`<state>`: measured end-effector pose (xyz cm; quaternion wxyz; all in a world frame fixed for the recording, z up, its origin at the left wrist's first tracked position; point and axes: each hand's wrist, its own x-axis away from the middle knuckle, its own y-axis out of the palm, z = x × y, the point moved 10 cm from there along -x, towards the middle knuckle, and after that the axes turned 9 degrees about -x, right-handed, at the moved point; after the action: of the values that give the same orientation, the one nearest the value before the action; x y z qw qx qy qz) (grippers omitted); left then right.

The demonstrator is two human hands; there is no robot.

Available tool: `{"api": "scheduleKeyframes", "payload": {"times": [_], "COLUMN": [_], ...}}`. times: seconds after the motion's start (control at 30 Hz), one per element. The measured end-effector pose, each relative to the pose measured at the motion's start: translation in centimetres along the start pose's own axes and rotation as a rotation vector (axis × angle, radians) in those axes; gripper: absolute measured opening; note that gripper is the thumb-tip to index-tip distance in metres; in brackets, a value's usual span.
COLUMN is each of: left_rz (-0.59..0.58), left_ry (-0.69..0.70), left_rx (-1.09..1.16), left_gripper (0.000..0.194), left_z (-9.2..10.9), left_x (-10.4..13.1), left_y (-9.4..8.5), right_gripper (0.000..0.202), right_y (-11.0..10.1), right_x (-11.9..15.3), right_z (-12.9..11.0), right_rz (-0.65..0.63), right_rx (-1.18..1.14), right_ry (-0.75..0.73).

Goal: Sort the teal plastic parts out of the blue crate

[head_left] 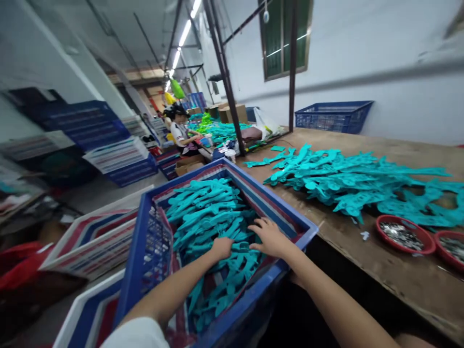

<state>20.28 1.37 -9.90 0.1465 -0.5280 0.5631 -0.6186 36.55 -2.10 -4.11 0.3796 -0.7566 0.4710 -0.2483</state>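
Note:
A blue plastic crate (pixel 145 232), lined with red, white and blue striped sheeting, stands in front of me. Inside it lies a heap of flat, teal plastic parts (pixel 206 203), long and irregular in outline. My left hand (pixel 222 248) is down on the heap near the crate's middle, its fingers curled in on some of these parts and partly hidden. To its right, my right hand (pixel 270 237) reaches over the crate's right side with fingers spread, palm down, close above the parts. Nothing shows in its grasp.
On the brown worktable (pixel 355 261) at right lies a large teal pile (pixel 348 179). Near the table edge sit a red bowl of small metal pieces (pixel 404 234) and a second red bowl (pixel 451 246). White crates (pixel 101 232) stand at left. Another person (pixel 181 130) sits farther back.

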Motion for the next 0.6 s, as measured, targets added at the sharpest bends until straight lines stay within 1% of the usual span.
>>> {"api": "scheduleKeyframes", "payload": {"times": [0.03, 0.07, 0.1, 0.13, 0.17, 0.2, 0.23, 0.27, 0.3, 0.33, 0.37, 0.4, 0.43, 0.47, 0.53, 0.57, 0.6], "left_rz": [0.016, 0.042, 0.087, 0.160, 0.273, 0.432, 0.637, 0.878, 1.125, 1.335, 1.471, 1.511, 1.447, 1.307, 0.963, 0.835, 0.752], "left_ry": [-0.022, -0.031, -0.023, -0.009, -0.001, -0.010, -0.044, -0.102, -0.178, -0.254, -0.293, -0.275, -0.202, -0.102, 0.073, 0.113, 0.126], "left_rx": [0.005, 0.012, 0.017, 0.015, 0.011, 0.014, 0.029, 0.067, 0.137, 0.249, 0.404, 0.595, 0.813, 1.036, 1.414, 1.556, 1.672], "left_gripper": [0.041, 0.044, 0.046, 0.047, 0.047, 0.047, 0.047, 0.048, 0.049, 0.055, 0.066, 0.080, 0.092, 0.100, 0.104, 0.104, 0.105], "left_z": [-0.5, -0.8, -1.0, -1.1, -1.3, -1.7, -2.2, -2.9, -3.6, -4.2, -4.4, -4.3, -3.6, -2.3, 1.2, 2.6, 3.4], "left_x": [0.7, 1.7, 3.1, 4.8, 6.9, 9.4, 12.4, 16.0, 19.8, 23.2, 25.6, 26.6, 26.1, 24.7, 21.7, 20.8, 20.3], "left_y": [-0.3, -1.0, -2.0, -3.4, -5.2, -7.1, -9.1, -10.8, -11.6, -11.5, -10.5, -9.2, -7.9, -6.6, -4.2, -3.2, -2.4], "right_gripper": [0.084, 0.088, 0.089, 0.087, 0.084, 0.083, 0.082, 0.082, 0.080, 0.077, 0.071, 0.065, 0.058, 0.053, 0.049, 0.050, 0.053], "right_y": [-0.3, -0.2, 0.2, 0.7, 1.0, 0.9, 0.5, 0.0, -0.5, -0.8, -1.0, -1.2, -1.2, -1.1, -0.6, -0.1, 0.3], "right_x": [0.0, 0.1, 0.3, 0.7, 1.2, 1.9, 2.6, 3.4, 4.3, 5.1, 5.9, 6.6, 7.4, 8.1, 9.1, 9.4, 9.5], "right_z": [-0.5, -1.1, -2.0, -3.1, -4.4, -5.7, -7.0, -8.2, -9.3, -10.2, -11.2, -12.1, -13.1, -14.1, -15.5, -15.7, -15.5], "right_rz": [0.035, 0.039, 0.008, -0.039, -0.071, -0.067, -0.024, 0.048, 0.133, 0.213, 0.284, 0.347, 0.404, 0.455, 0.523, 0.532, 0.541], "right_rx": [-0.005, -0.043, -0.125, -0.241, -0.375, -0.505, -0.612, -0.685, -0.724, -0.738, -0.739, -0.727, -0.701, -0.669, -0.637, -0.671, -0.747], "right_ry": [-0.039, -0.087, -0.146, -0.209, -0.273, -0.336, -0.398, -0.452, -0.488, -0.511, -0.525, -0.540, -0.557, -0.570, -0.567, -0.531, -0.466]}}
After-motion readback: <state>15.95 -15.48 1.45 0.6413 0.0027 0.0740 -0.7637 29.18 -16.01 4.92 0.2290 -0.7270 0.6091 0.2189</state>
